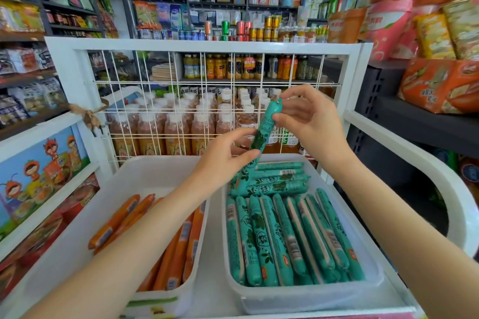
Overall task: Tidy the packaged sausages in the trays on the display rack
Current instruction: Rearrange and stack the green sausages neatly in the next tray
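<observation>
A white display rack (207, 45) with a wire-grid back panel (215, 101) fills the middle of the view, and shop shelves of bottled drinks (178, 127), cans and boxed goods stand behind and around it. On the rack's top shelf two white plastic trays sit side by side, close together. The left tray (145, 171) holds a loose scatter of orange packaged sausages (181, 246), some lying lengthwise along its right wall and a few angled across its left part, with much of its floor bare. The right tray (373, 277) is nearly full of green packaged sausages (287, 235): a tidy row lies lengthwise, side by side, in the near part, and a small stack lies crosswise at the far end. Both bare forearms reach in from the bottom corners. Above the far end of the right tray, both hands hold a single green sausage (265, 124) nearly upright, tilted slightly right at the top. The left hand (223, 160) pinches its lower part between thumb and curled fingers, just above the crosswise stack. The right hand (308, 116) grips the clipped top end between thumb and forefinger, its other fingers loosely spread.
</observation>
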`<action>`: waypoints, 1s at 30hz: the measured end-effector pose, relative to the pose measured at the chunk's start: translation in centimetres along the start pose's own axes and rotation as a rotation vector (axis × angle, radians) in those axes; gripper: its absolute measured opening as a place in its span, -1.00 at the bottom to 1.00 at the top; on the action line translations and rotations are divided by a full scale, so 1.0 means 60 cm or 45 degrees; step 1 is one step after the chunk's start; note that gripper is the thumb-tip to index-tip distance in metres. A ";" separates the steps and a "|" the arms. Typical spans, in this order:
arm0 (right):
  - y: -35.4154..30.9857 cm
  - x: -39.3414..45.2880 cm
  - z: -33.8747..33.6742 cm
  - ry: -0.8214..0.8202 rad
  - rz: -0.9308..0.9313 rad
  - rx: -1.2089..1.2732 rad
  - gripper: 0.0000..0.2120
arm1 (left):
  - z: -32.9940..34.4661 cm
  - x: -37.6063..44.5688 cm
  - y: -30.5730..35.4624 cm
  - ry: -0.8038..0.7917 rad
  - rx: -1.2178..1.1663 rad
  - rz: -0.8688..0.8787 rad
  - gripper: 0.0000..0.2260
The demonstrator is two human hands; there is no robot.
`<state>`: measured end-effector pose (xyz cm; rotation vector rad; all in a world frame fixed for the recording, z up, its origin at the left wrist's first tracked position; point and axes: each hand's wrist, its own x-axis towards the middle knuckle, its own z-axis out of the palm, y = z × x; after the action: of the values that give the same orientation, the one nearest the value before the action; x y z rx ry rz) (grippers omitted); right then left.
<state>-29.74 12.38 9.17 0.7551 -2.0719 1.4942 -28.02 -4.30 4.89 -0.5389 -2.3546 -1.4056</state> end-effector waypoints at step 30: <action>0.013 -0.053 0.014 -0.398 0.065 0.465 -0.75 | -0.029 0.045 0.026 0.279 -1.218 -0.626 -0.90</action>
<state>-27.96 12.26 6.29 1.1443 -2.0685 1.9164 -29.44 -4.80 8.11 0.0148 -1.5680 -2.6491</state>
